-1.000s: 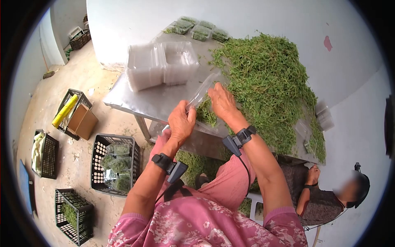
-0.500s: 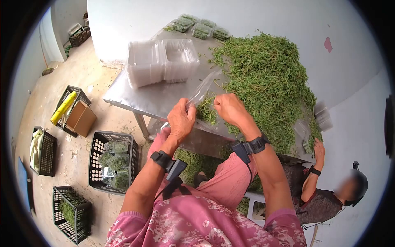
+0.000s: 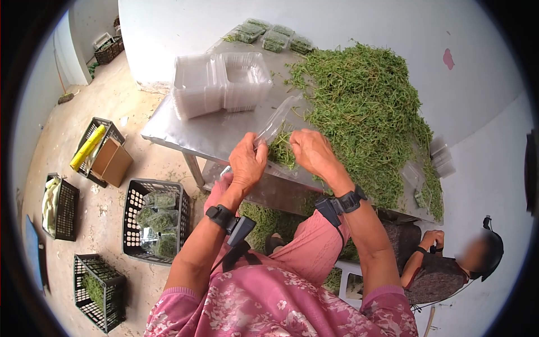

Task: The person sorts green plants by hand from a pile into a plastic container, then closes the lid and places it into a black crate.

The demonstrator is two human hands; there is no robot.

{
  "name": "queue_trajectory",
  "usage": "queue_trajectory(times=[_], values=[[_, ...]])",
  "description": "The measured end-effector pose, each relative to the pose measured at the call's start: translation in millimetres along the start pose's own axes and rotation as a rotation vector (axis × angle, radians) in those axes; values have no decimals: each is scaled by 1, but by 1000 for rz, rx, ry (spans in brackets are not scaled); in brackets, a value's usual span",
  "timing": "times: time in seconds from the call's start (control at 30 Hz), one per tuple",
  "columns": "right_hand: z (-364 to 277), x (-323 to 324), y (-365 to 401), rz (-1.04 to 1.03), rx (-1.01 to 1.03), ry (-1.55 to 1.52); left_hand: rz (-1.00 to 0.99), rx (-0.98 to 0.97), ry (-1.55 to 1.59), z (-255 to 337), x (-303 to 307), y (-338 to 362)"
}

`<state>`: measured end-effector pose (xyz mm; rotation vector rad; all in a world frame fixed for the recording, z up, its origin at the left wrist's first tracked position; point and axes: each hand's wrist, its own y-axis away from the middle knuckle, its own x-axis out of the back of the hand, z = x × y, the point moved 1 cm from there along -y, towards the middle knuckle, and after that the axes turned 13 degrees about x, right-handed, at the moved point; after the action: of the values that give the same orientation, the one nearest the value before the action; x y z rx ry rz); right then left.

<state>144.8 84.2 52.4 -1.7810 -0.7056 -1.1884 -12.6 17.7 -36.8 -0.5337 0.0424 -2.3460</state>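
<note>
My left hand [image 3: 249, 161] is closed on the near left edge of a clear plastic clamshell box [image 3: 276, 119], whose lid stands raised and tilted. Leafy green sprigs [image 3: 282, 151] lie in the box's base, at the table's front edge. Over the right side of that base is my right hand [image 3: 315, 153], its fingers pinched together at the sprigs' stems; the fingertips are partly hidden. Just beyond my right hand spreads a large heap of the same greens [image 3: 359, 106].
Stacked clamshell boxes [image 3: 222, 84] stand on the metal table [image 3: 168, 126], with filled boxes [image 3: 275, 40] at the back. Crates, one with packed greens [image 3: 160, 222], sit on the floor to the left. A co-worker [image 3: 438, 275] is at the right, near another box [image 3: 412, 177].
My right hand has shifted slightly left and down over the box. My left hand holds its place. The co-worker's hand has drawn back from the table towards the body.
</note>
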Motion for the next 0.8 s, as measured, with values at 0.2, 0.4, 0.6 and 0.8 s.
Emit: queue_trajectory(times=[0.2, 0.4, 0.6, 0.8], values=[[-1, -3, -2, 22, -1, -53, 33, -26, 3, -2, -2, -1], [-3, -5, -8, -8, 24, -26, 61, -50, 5, -3, -4, -1], [-4, -18, -10, 111, 22, -40, 72, -52, -15, -6, -7, -1], [5, -28, -4, 235, -12, -79, 34, -16, -32, 1, -4, 1]])
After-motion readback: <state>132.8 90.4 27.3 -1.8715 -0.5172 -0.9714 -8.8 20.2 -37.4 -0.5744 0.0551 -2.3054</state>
